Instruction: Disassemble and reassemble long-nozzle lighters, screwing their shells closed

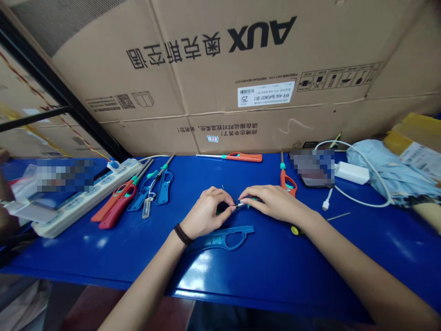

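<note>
Between my fingertips is a small slim lighter part, dark at one end and silvery in the middle. My left hand, with a dark band at its wrist, pinches the dark end. My right hand grips the other end, where bits of green show under the fingers. Just below my left hand lies a blue lighter shell half, its trigger loop pointing right. An orange lighter stands out behind my right wrist. By my right forearm a yellow-ended tool is partly hidden.
At left lie orange and red lighters, blue shell halves and lighter innards, beside a power strip. Another orange lighter lies at the back. Rightward are a phone, white charger and thin rod.
</note>
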Motion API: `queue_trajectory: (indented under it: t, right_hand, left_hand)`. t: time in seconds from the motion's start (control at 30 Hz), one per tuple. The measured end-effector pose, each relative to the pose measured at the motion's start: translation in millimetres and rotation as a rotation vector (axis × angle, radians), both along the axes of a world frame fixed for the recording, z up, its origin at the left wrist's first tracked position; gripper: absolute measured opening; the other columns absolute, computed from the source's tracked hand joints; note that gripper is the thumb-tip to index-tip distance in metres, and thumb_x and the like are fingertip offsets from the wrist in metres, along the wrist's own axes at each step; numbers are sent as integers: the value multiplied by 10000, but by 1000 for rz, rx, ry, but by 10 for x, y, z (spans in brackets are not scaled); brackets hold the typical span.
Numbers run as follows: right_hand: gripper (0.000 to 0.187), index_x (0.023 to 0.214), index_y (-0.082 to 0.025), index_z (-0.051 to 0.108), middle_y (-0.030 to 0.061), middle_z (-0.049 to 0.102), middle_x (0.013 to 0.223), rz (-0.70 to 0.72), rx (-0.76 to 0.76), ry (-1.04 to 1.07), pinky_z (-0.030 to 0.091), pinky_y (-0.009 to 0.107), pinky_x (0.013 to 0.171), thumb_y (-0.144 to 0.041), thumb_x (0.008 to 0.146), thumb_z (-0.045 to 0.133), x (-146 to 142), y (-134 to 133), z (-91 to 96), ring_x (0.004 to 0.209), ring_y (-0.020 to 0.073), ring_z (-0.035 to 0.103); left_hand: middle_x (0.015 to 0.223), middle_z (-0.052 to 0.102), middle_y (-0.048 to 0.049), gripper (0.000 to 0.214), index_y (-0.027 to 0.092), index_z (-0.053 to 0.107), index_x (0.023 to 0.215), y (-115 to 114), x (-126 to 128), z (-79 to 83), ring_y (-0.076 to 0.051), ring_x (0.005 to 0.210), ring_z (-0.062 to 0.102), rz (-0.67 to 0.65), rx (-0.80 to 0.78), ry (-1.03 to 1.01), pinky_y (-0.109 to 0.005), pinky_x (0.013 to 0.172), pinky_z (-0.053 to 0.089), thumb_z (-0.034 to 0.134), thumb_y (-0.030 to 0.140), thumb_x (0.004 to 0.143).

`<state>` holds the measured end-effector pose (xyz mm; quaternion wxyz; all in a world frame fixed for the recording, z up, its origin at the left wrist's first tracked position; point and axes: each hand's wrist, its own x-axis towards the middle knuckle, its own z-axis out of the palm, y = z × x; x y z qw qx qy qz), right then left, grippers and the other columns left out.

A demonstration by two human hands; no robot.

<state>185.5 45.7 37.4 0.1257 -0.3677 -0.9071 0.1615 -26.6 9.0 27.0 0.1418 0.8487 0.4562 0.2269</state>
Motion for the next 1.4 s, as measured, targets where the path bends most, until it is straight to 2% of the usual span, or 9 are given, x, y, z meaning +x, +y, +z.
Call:
queue_trajectory:
  t: [0.13, 0.4, 0.73, 0.9, 1.17, 1.3, 1.4]
  right_hand:
    - [222, 1033, -296, 626, -19, 686, 1056, -13, 4, 10, 418, 279, 683, -378, 939, 442, 16, 7, 5, 951, 209, 635]
    - [235, 1025, -292, 633, -7, 698, 1042, -18, -31, 17, 430, 283, 710, -369, 944, 427, 9, 10, 0, 946, 210, 640]
    - [269, 1017, -303, 643, -11, 723, 907, -126, -18, -36, 388, 264, 623, -403, 947, 404, 61, 86, -14, 821, 206, 661]
    - [260, 1002, -297, 640, -12, 714, 944, -100, -16, -13, 398, 267, 635, -392, 950, 403, 30, 54, -35, 876, 211, 655]
    - [267, 992, -217, 637, 47, 671, 971, 29, 6, 82, 441, 313, 764, -322, 961, 393, -78, 10, -111, 911, 197, 615]
    - [256, 962, -205, 635, 51, 664, 936, 23, 24, 58, 443, 323, 783, -309, 960, 402, -54, 27, -109, 919, 202, 598]
    - [256, 969, -205, 631, 51, 661, 939, 16, 37, 41, 443, 330, 786, -320, 961, 403, -50, 31, -101, 927, 207, 592]
  left_hand:
    - [992, 684, -23, 97, 200, 636, 891, 1, -11, 15, -184, 913, 589, -15, -20, 6, -359, 887, 417, 542, 203, 868]
    - [1031, 678, -35, 130, 204, 639, 920, -16, -7, 18, -197, 956, 575, -15, -65, -2, -365, 897, 422, 514, 219, 889]
    - [1044, 679, -41, 113, 202, 637, 906, -14, 2, 23, -206, 978, 579, -12, -86, -19, -386, 922, 419, 531, 233, 883]
    - [1045, 681, -37, 104, 200, 636, 896, -20, 18, 29, -200, 972, 579, -8, -88, -28, -385, 929, 414, 540, 236, 882]
    - [993, 696, -45, 97, 198, 653, 874, -6, 16, -11, -201, 934, 595, 13, -72, -87, -375, 894, 434, 585, 266, 861]
    - [1016, 692, -32, 113, 215, 661, 915, -5, -15, 7, -191, 960, 597, -9, -94, -105, -373, 919, 423, 563, 255, 877]
    - [1035, 676, -38, 137, 218, 650, 974, -19, -31, 33, -191, 984, 594, 23, -107, -115, -368, 931, 423, 590, 259, 858]
